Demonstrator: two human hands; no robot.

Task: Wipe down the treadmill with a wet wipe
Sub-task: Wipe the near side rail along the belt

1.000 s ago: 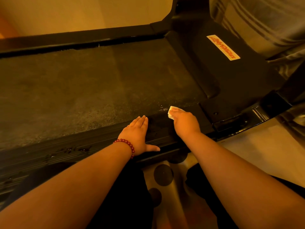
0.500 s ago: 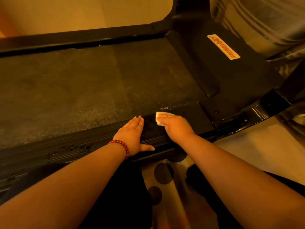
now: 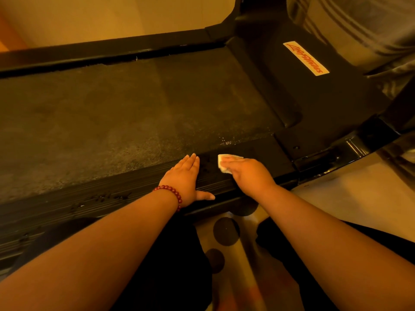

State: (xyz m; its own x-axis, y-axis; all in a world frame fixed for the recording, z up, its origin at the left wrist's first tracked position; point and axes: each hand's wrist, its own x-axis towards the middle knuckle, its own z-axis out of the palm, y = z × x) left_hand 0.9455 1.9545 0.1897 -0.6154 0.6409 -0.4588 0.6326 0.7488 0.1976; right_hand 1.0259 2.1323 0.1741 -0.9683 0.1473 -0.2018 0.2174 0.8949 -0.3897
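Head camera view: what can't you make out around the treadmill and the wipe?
- White wet wipe: head view, mostly under the right hand; only one end shows.
- Black treadmill: head view, the belt's left end and the uprights are cut off by the frame edges.
- Pale label with red lettering: head view, skewed and small, not readable.
- Striped grey fabric: head view, cut off at the top right; unclear what it is.

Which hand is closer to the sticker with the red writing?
The right hand. It presses the wipe on the near rail, below and left of the sticker. The left hand lies flat farther left on that rail.
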